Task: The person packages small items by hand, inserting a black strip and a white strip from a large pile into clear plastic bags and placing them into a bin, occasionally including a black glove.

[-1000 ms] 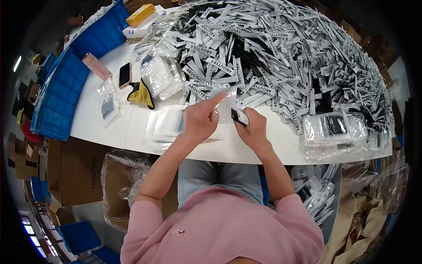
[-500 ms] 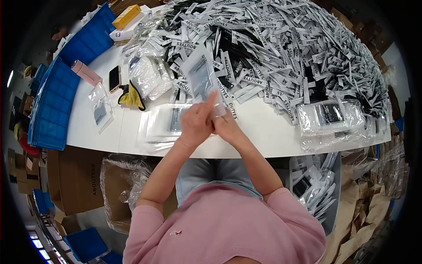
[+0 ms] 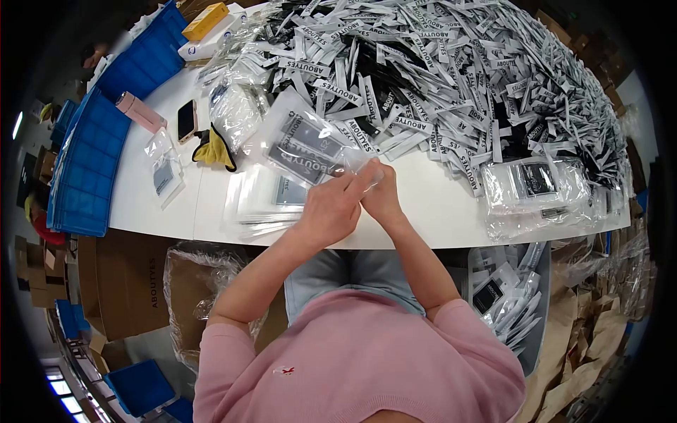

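Observation:
A clear plastic bag (image 3: 305, 149) with a dark ABOUTYES print tilts up in front of me, above the table. My left hand (image 3: 331, 210) is closed on its near right end. Close beside it, my right hand (image 3: 381, 196) is also closed, its fingers pinching the same end of the bag. The fingertips partly overlap, so their exact grip is hidden. Below the held bag lies a stack of flat clear bags (image 3: 247, 211). Just beyond the hands, a large heap of slim ABOUTYES packets (image 3: 451, 84) covers the far side of the table.
Blue crates (image 3: 88, 169) line the left edge. Near them are a pink bottle (image 3: 139, 113), a phone (image 3: 187, 120) and a yellow-black glove (image 3: 215, 150). A filled clear bag (image 3: 534, 182) lies at right. A grey bin (image 3: 537, 310) with packets stands below the table edge.
The bag in my hands has swung from nearly upright to leaning left, its printed face now broader in view. Both hands have shifted slightly, the right one moving to the right.

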Demonstrator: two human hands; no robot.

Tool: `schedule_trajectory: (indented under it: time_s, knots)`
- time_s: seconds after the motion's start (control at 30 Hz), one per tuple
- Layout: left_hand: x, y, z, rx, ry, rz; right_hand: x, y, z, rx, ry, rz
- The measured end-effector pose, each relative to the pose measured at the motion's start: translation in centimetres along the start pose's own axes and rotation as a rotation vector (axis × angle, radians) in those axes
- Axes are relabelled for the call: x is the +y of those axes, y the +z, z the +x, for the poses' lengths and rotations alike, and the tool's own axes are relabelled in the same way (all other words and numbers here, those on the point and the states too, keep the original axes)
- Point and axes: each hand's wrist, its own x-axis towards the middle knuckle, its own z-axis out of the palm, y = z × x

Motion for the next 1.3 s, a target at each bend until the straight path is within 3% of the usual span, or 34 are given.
schedule_trajectory:
  time_s: [0.07,0.17,0.23,0.3,0.37,0.4,0.43,0.47,0.53,0.57,0.63,0.7,0.77,0.87,0.97,1.03,1.07,1.13,1.2,1.3]
  knots:
    - [0.8,-2.4,1.0,-0.261,-0.246,-0.319,0.2,-0.8,0.0,-0.190,0.322,0.193]
    - [-2.7,-4.2,3.4,-0.017,0.121,0.097,-1.3,-1.2,0.2,-0.217,0.273,0.143]
    - [-3.8,-5.6,4.6,-0.043,0.148,0.166,-0.9,-1.4,0.3,-0.266,0.087,0.004]
    - [-4.7,-6.8,5.5,-0.474,0.050,-0.028,-1.8,-1.5,0.7,-0.274,0.041,-0.042]
    - [-4.7,-6.8,6.1,-0.495,0.006,-0.013,-1.9,-1.8,0.6,-0.273,-0.003,-0.092]
    - [-4.7,-6.8,6.2,-0.511,-0.042,0.004,-1.6,-2.1,0.4,-0.275,0.157,0.129]
    - [-4.7,-6.7,6.1,-0.401,-0.004,-0.048,-1.5,-2.2,0.4,-0.276,0.316,0.351]
    - [-4.8,-6.8,6.0,-0.399,-0.007,-0.049,-1.8,-2.3,0.3,-0.279,0.317,0.350]
    - [-4.5,-7.1,6.0,-0.543,-0.238,-0.115,-2.7,-2.6,0.1,-0.268,0.301,0.423]
    - [-4.7,-6.7,5.7,-0.546,-0.239,-0.118,-3.0,-2.6,0.1,-0.267,0.305,0.421]
    - [-5.2,-5.6,4.8,-0.550,-0.340,-0.479,-3.5,-2.3,0.2,-0.244,0.299,0.087]
    - [-4.7,-4.8,4.0,-0.544,-0.383,-0.481,-3.1,-2.1,0.3,-0.266,0.255,0.078]
    - [-4.5,-4.1,3.3,-0.422,-0.478,-0.689,-3.2,-1.9,0.4,-0.288,0.212,0.069]
    - [-4.1,-4.3,3.0,-0.369,-0.494,-0.633,-3.9,-1.8,0.5,-0.304,0.160,-0.072]
    - [-5.7,-4.3,1.8,-0.362,-0.581,-0.638,-3.8,-1.9,-0.1,-0.334,0.273,-0.020]
    - [-5.5,-4.6,1.0,-0.200,-0.417,-0.447,-3.1,-2.6,-0.6,-0.382,0.158,-0.085]
    - [-4.8,-4.9,1.1,-0.229,-0.306,-0.218,-3.2,-2.5,-0.8,-0.381,0.160,-0.086]
    - [-4.1,-4.7,0.9,-0.267,0.081,-0.009,-3.6,-1.9,-1.2,-0.384,-0.029,-0.274]
    - [-2.7,-4.6,0.9,-0.334,0.084,0.013,-4.2,-1.4,-1.5,-0.391,-0.087,-0.293]
    - [-2.5,-4.0,0.7,-0.357,0.099,0.037,-4.2,-2.3,-1.9,-0.358,-0.009,-0.255]
